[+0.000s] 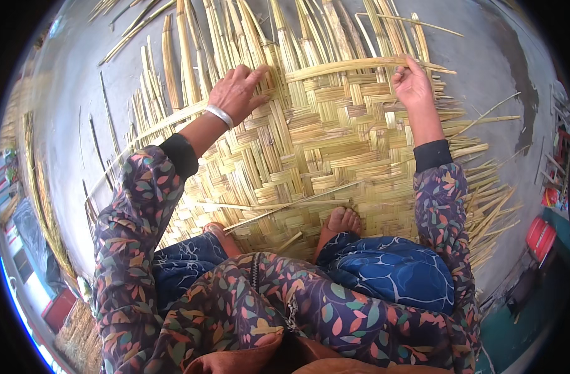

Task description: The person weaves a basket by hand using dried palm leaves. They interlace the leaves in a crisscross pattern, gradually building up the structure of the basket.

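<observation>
A partly woven mat (341, 131) of flat, straw-coloured reed strips lies on the floor, its long loose strips (285, 37) fanning out at the far edge. My left hand (235, 93), with a silver bangle at the wrist, rests on the strips near the weave's far edge. Its thumb and index finger are apart; the other fingertips are partly hidden. At the right, my right hand (414, 84) pinches a wide flat reed strip (341, 67) between thumb and fingers. That strip lies crosswise over the upright ones. Another pale strip (166, 121) runs from beside my left wrist toward the lower left.
My bare feet (341, 221) stand on the mat's near part, where a few thin loose reeds (285, 204) lie. Strip ends stick out along the right edge. Bundled reeds (38, 187) lie at the far left. A red container (539, 239) stands at the right.
</observation>
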